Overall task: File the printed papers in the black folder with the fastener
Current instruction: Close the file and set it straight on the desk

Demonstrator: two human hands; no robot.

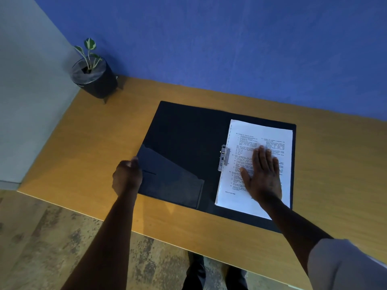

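We see the black folder [188,132] lying open on the table [94,143], the printed papers [261,132] on its right half beside the fastener [223,158]. Our right hand [262,174] presses flat on them, fingers straight; our left hand [126,176] grips the folder's left edge.

Print on papers [254,164] illegible

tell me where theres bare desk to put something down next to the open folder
Bare wood lies right of the black folder, out to the frame edge, and between the folder and the potted plant to the left. A narrow strip runs along the desk front edge. Crowded: the folder itself, with the papers, right hand and left hand.
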